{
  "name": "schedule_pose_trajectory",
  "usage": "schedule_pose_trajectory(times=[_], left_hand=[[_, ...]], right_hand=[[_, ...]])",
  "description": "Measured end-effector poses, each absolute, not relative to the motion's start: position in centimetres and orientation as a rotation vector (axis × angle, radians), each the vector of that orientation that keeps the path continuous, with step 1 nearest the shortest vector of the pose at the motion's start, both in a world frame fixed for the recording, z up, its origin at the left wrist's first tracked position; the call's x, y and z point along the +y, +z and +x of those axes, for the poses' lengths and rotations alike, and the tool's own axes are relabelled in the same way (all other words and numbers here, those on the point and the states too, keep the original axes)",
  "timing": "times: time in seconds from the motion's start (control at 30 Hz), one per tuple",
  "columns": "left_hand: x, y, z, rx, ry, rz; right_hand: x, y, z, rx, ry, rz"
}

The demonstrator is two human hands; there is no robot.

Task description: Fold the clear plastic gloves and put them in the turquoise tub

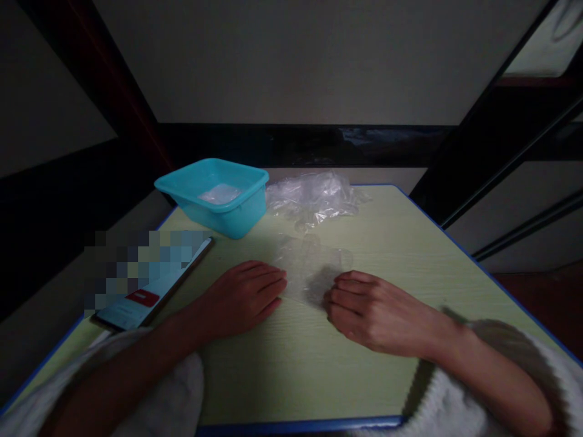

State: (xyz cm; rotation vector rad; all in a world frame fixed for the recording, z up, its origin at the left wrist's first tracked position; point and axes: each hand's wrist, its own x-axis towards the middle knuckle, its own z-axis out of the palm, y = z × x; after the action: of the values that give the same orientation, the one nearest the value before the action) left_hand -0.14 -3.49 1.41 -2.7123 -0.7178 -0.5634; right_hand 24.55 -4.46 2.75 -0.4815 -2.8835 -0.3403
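A thin, see-through plastic glove [303, 270] lies flat on the table between my hands, its rounded finger ends pointing away from me. At its left edge rests my left hand [248, 297], palm down, fingers stretched out and close together, with the tips touching the film. My right hand [371, 309] has its fingers curled in at the lower right edge of the glove, seemingly pinching it. Both thumbs are mostly hidden under the hands.
A turquoise plastic basin [248, 212] with a whitish item [221, 194] inside stands at the back left. Crumpled clear plastic [319, 194] lies beside it. A phone [159, 291] lies at the left on the blue-edged table [310, 376]. Behind rises a wall panel [291, 67].
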Motion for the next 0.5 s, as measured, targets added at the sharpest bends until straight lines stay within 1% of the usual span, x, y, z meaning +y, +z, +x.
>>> schedule_pose_trajectory(times=[0.5], left_hand=[[-3.56,1.11,-0.05,-0.792,-0.494,-2.744]], right_hand=[[-4.77,2.84,24.35,-2.973,-0.341,-0.531]])
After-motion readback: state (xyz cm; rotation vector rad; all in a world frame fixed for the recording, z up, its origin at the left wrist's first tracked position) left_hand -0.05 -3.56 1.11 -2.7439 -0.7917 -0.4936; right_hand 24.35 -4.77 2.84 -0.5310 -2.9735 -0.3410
